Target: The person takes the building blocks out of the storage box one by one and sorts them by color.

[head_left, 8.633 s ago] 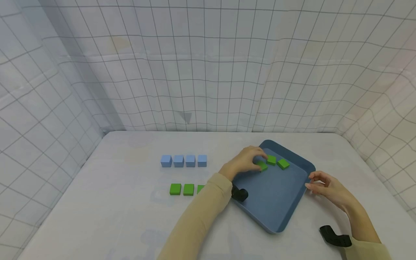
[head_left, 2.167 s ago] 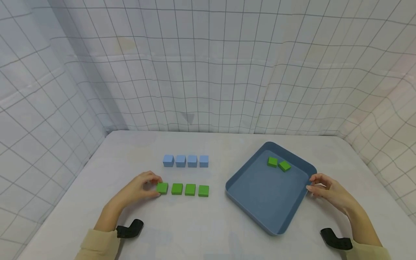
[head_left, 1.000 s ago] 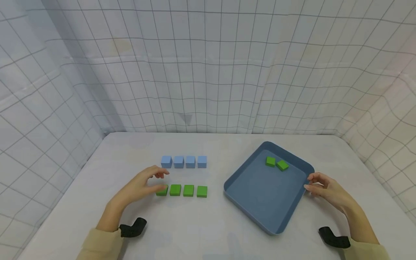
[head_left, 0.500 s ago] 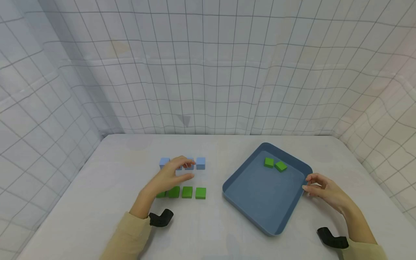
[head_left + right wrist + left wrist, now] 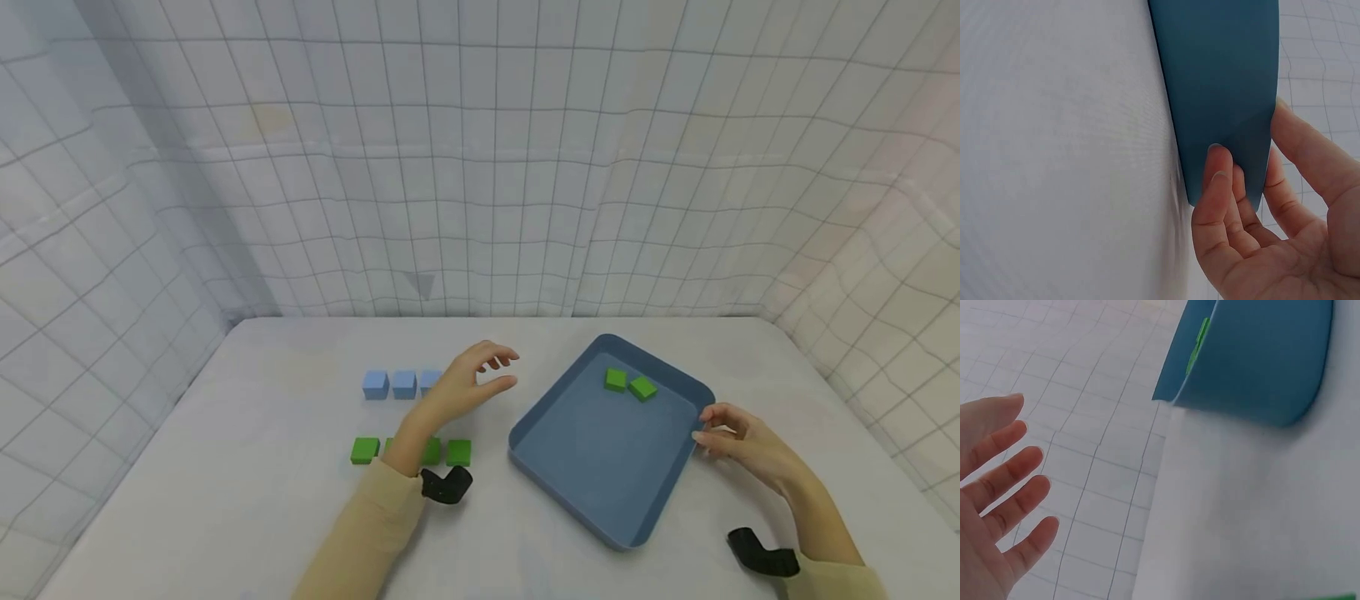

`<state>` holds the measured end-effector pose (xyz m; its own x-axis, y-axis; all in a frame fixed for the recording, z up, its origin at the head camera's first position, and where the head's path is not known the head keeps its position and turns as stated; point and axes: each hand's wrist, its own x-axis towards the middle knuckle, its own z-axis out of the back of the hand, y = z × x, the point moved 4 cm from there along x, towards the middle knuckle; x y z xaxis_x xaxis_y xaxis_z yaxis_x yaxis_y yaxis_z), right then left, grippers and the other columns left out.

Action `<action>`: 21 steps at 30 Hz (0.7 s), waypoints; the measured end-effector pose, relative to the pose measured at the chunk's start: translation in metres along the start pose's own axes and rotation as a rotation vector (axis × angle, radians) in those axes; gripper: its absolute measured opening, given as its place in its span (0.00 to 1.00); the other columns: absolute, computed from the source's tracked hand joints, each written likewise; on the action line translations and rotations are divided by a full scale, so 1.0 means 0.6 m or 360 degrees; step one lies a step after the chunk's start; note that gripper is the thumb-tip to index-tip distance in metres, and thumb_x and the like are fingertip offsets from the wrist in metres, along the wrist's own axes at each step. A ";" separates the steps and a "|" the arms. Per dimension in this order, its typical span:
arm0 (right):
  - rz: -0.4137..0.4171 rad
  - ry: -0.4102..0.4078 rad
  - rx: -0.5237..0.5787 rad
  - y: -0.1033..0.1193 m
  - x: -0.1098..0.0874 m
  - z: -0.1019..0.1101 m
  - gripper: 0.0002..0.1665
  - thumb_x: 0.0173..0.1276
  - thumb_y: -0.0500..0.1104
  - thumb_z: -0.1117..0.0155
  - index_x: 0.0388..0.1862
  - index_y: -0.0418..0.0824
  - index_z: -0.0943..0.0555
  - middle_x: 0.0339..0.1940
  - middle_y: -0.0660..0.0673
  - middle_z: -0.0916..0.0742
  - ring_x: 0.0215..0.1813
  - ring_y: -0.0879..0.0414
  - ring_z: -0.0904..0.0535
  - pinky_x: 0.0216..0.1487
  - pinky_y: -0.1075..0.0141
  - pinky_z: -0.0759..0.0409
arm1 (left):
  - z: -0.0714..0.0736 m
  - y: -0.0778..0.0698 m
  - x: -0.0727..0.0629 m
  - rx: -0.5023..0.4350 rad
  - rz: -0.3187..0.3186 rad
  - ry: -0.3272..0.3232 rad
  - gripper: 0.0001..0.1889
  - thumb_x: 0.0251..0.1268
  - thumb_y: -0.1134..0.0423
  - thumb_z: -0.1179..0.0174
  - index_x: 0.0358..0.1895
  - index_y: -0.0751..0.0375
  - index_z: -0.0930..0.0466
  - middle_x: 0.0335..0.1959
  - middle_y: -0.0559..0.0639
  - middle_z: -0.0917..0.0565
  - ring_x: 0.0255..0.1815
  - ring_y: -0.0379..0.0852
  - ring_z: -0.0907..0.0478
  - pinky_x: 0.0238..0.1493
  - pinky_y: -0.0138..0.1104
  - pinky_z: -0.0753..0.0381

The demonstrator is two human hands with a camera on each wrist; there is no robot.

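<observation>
My left hand [image 5: 457,387] is in the air between the blocks and the tray, fingers loosely bent and holding nothing. In the left wrist view its fingers [image 5: 1016,469] are spread apart from the tray. The blue-grey tray [image 5: 600,450] lies turned at an angle on the table, with two green blocks [image 5: 616,380] near its far corner. My right hand [image 5: 750,446] holds the tray's right edge. In the right wrist view, thumb and bent fingers [image 5: 1213,212] meet the rim and outer wall. Left of the tray lies a row of green blocks [image 5: 365,451], partly covered by my left arm.
Behind the green row stands a row of blue cubes [image 5: 376,385], its right end hidden by my left hand. A black wrist-worn piece [image 5: 447,485] juts from each sleeve. A gridded white curtain [image 5: 480,208] encloses the white table [image 5: 247,500].
A green block has gone from the tray to the left end of the green row, released by my left hand. That hand has since moved right, empty. My right hand stays at the tray.
</observation>
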<state>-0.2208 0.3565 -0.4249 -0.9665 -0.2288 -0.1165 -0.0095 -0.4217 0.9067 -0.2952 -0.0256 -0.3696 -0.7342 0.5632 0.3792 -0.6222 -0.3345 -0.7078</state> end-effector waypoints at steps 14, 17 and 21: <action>0.0039 0.0002 -0.0009 0.000 -0.001 -0.002 0.17 0.67 0.39 0.44 0.47 0.31 0.36 0.40 0.47 0.26 0.36 0.56 0.24 0.34 0.65 0.24 | -0.067 -0.026 0.080 -0.0040 -0.0069 -0.0030 0.16 0.63 0.64 0.43 0.53 0.63 0.26 0.46 0.56 0.24 0.45 0.51 0.27 0.45 0.36 0.26; 0.0053 0.0002 -0.0010 0.000 -0.001 -0.002 0.17 0.67 0.39 0.44 0.47 0.30 0.36 0.40 0.47 0.25 0.37 0.56 0.23 0.35 0.65 0.23 | -0.078 -0.031 0.095 -0.0038 -0.0064 -0.0024 0.16 0.62 0.64 0.42 0.52 0.64 0.26 0.46 0.58 0.24 0.45 0.51 0.27 0.45 0.36 0.26; 0.0044 0.0001 -0.0011 0.001 -0.001 -0.002 0.18 0.67 0.39 0.43 0.48 0.30 0.36 0.41 0.47 0.25 0.38 0.56 0.23 0.36 0.65 0.23 | -0.092 -0.037 0.114 -0.0039 -0.0067 -0.0017 0.16 0.62 0.64 0.42 0.52 0.64 0.26 0.46 0.57 0.24 0.45 0.49 0.27 0.45 0.35 0.25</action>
<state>-0.2197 0.3553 -0.4248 -0.9662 -0.2409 -0.0917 0.0190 -0.4215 0.9066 -0.3167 0.0618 -0.3609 -0.7105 0.5683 0.4150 -0.6457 -0.2921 -0.7055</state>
